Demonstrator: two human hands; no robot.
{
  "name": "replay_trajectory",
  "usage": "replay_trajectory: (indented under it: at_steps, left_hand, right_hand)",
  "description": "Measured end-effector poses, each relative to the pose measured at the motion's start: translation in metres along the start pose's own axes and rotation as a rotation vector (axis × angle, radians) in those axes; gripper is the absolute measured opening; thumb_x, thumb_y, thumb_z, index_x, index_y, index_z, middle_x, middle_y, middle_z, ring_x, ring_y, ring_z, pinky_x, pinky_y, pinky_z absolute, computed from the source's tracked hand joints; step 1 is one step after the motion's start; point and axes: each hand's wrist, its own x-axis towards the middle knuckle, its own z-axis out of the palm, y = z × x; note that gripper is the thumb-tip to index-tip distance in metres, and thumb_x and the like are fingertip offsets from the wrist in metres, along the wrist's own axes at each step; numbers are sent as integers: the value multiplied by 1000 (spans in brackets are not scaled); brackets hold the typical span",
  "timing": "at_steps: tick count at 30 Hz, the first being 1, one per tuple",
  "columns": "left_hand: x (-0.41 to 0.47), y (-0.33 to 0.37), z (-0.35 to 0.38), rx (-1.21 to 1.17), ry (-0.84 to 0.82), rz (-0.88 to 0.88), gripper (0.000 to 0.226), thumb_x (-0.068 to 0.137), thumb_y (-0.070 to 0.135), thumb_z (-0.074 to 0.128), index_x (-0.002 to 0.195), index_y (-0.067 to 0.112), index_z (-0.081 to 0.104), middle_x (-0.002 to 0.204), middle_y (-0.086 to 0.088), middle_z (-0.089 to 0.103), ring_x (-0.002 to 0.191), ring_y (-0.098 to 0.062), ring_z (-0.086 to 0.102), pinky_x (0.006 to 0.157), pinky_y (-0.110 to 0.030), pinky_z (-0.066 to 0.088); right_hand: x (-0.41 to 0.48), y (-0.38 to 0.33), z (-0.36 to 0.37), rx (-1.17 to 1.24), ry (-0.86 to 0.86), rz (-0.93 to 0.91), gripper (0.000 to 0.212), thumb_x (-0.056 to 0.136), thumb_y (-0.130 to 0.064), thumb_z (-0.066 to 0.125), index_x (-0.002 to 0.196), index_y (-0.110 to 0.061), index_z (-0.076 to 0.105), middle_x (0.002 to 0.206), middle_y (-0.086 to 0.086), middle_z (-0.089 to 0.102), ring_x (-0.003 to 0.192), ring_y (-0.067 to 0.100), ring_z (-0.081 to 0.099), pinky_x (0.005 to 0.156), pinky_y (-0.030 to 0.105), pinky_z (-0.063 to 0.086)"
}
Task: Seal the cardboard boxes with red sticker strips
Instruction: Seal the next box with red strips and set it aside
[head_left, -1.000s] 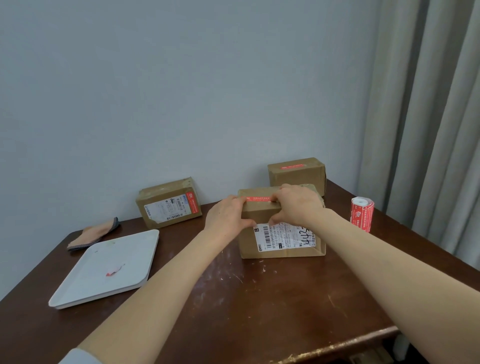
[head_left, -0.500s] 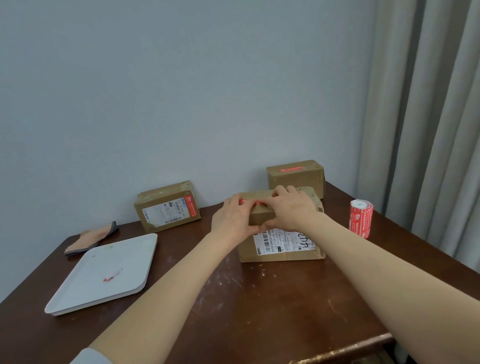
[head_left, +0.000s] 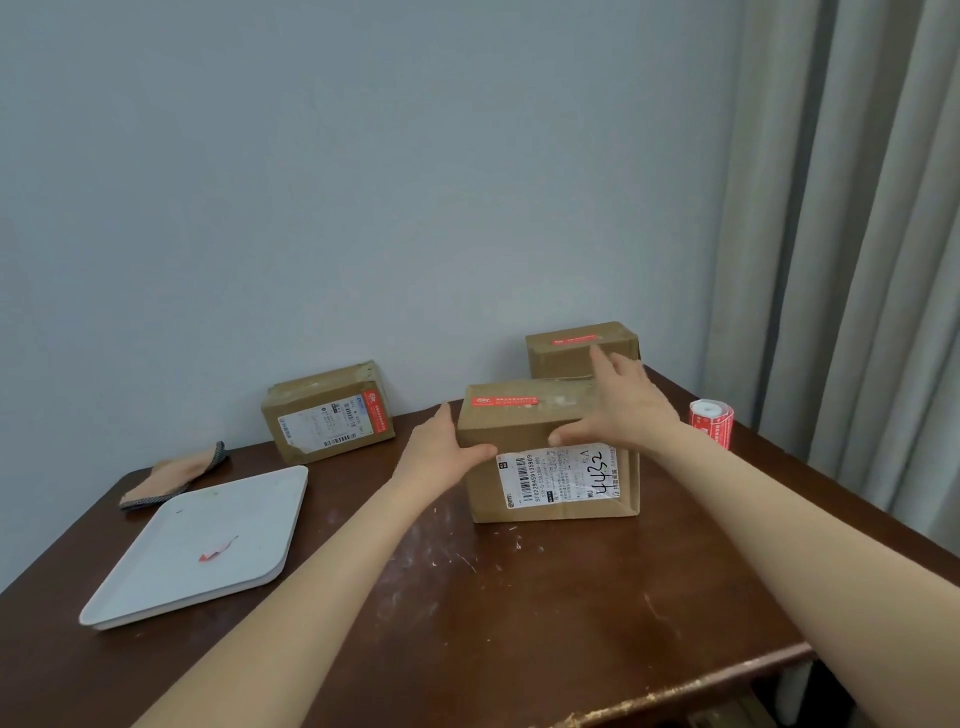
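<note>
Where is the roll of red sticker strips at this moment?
In the head view, the sticker roll stands far right on the table, right of the right hand and the front box, near the curtain.

1. Front box (head_left: 524, 428): matt brown cardboard; white paper label (head_left: 558, 475).
2. Table (head_left: 519, 597): dark wood, semi-gloss, scuffed, white flecks.
3. Tray (head_left: 171, 582): smooth white, looks plastic.
4. Sticker roll (head_left: 712, 423): glossy red.
5. Cloth (head_left: 171, 475): tan fabric, woven grey edge.
</note>
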Motion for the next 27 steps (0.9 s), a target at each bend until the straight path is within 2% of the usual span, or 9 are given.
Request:
replay_trajectory:
  at_steps: [2, 4, 10, 14, 17, 19, 22, 24, 27]
  left_hand:
    - [-2, -5, 1, -107, -62, -76, 65, 82, 36, 69, 135, 9, 42, 130, -1, 54, 118, -20, 53, 89, -24, 42]
    - [-2, -9, 5, -251, -110, -147, 63, 83, 36, 68, 137, 11, 44, 130, -2, 56, 115, -20, 55, 97, -34, 47]
    - [4, 19, -24, -688, -24, -294, 43, 94, 32, 56, 131, 10, 51, 125, -5, 60, 106, -20, 58, 85, -32, 46]
    - [13, 33, -50, -767, 16, -325, 37, 91, 38, 58, 117, 14, 64, 114, -1, 66, 111, -22, 59, 99, -39, 43]
    - [15, 38, -61, -724, 37, -285, 21, 91, 35, 56, 96, 18, 68, 97, 3, 68, 97, -19, 61, 100, -39, 42]
    - [16, 39, -66, -722, 50, -257, 15, 92, 30, 56, 86, 21, 66, 90, 3, 68, 84, -15, 60, 91, -34, 45]
    - [17, 36, -69, -732, 79, -220, 11, 93, 16, 54, 93, 19, 65, 90, 1, 66, 77, -12, 58, 71, -27, 48]
    - [19, 29, -67, -735, 90, -215, 19, 90, 5, 53, 100, 19, 63, 89, 4, 66, 82, -13, 61, 73, -29, 50]
    - [20, 17, -58, -668, 129, -233, 19, 85, -1, 56, 93, 15, 65, 83, 3, 65, 71, -14, 59, 60, -23, 44]
  right_hand:
    - [0, 16, 0, 187, -84, 108, 138, 56, -47, 89, 155, -17, -4, 157, 16, 22, 143, 34, 27, 113, 48, 31]
    - [-4, 25, 2, 343, -151, 179, 124, 60, -36, 89, 153, -14, 10, 149, 13, 40, 133, 31, 43, 108, 44, 39]
    - [-5, 25, -7, 448, 162, 233, 70, 79, -54, 64, 136, -15, 51, 130, 7, 61, 118, 30, 57, 99, 48, 46]
    - [-3, 13, -26, 607, 221, 306, 49, 86, -49, 61, 93, -1, 70, 94, 17, 70, 84, 33, 61, 83, 38, 49]
    - [-3, 4, -30, 617, 214, 315, 35, 85, -46, 62, 68, -16, 60, 71, 4, 61, 73, 26, 54, 69, 32, 42]
    - [1, 1, -30, 651, 205, 301, 33, 86, -43, 63, 74, -12, 68, 78, 6, 67, 80, 31, 61, 74, 35, 48]
    - [6, -5, -26, 705, 231, 264, 20, 85, -38, 65, 89, -20, 73, 100, 1, 72, 92, 26, 65, 87, 39, 53]
    - [14, -8, -17, 710, 238, 249, 10, 83, -33, 67, 91, -30, 70, 101, -4, 73, 93, 21, 67, 87, 41, 55]
    - [18, -14, -1, 685, 237, 246, 23, 80, -22, 64, 101, -31, 69, 100, -6, 72, 95, 21, 68, 85, 41, 55]
